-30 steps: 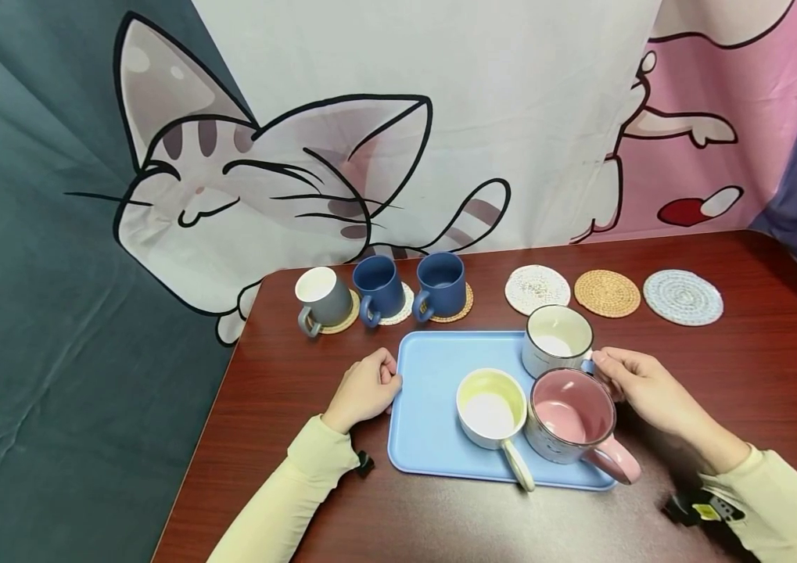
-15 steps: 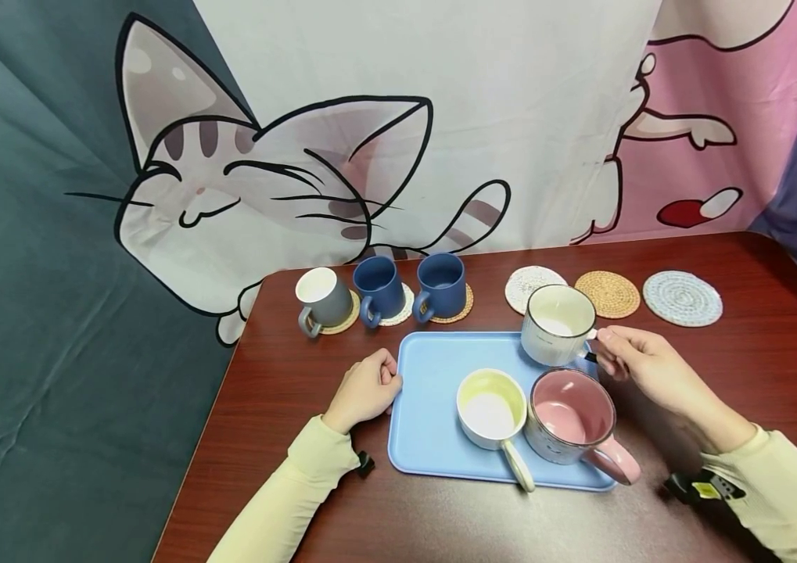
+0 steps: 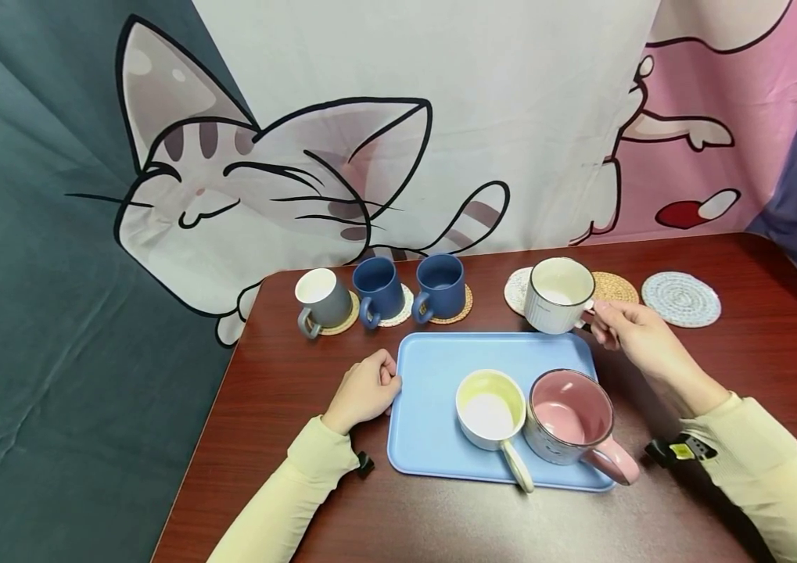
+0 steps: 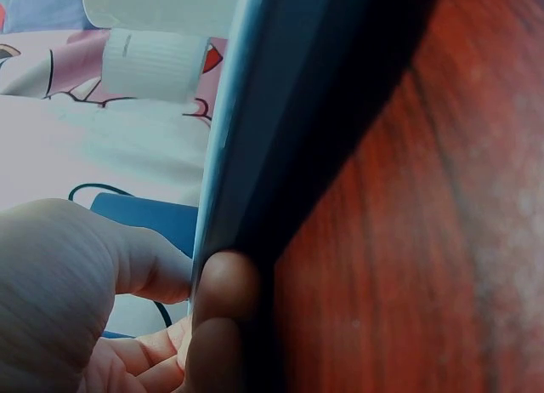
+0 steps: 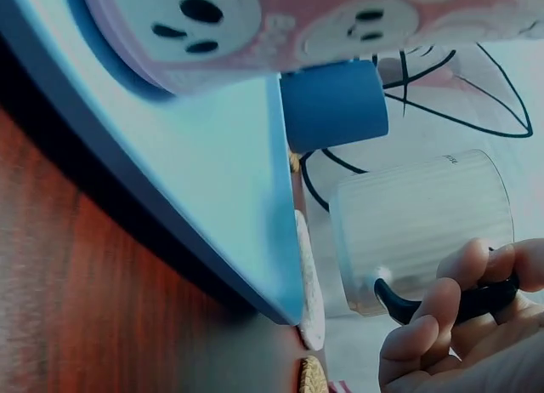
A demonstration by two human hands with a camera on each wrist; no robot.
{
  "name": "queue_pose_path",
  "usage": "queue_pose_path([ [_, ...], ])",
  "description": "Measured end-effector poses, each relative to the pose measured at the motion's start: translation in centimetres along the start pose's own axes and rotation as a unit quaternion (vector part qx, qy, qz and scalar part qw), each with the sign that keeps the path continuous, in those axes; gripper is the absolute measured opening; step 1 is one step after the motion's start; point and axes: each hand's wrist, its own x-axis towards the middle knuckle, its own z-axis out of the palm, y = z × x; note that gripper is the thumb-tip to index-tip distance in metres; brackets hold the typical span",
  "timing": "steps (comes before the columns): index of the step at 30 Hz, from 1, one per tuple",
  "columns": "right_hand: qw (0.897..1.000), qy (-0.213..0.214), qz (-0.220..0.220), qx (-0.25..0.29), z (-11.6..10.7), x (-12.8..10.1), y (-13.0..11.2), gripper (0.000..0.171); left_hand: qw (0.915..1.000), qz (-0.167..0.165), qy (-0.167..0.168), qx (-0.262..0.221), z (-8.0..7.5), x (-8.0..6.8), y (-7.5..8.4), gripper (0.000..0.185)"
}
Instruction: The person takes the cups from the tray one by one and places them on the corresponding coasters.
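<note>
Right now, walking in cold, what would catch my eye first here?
Probably the white ribbed ceramic mug held by its handle in the right hand, above the far coasters. Next, the light blue plastic tray, its left edge gripped by the left hand, carrying a pink mug and a pale yellow cup.

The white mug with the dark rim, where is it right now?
In the head view, the white mug is held by its handle in the right hand, just beyond the blue tray's far right corner, above the white coaster.
</note>
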Motion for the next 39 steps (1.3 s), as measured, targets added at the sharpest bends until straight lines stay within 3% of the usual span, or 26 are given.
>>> queue_pose_path([
  [16, 0.999, 0.013, 0.038, 0.025, 0.7, 3.5, 0.8, 0.042, 1.0000, 0.001, -0.001, 0.003, -0.1, 0.0, 0.1, 0.008],
  [30, 0.997, 0.005, 0.053, 0.050, 0.7, 5.2, 1.5, 0.040, 1.0000, 0.001, -0.003, -0.001, -0.2, -0.1, 0.2, 0.008],
  [39, 0.997, 0.002, 0.070, 0.038, 0.6, 5.6, 2.0, 0.040, 1.0000, 0.003, -0.002, 0.000, -0.1, -0.1, 0.2, 0.008],
])
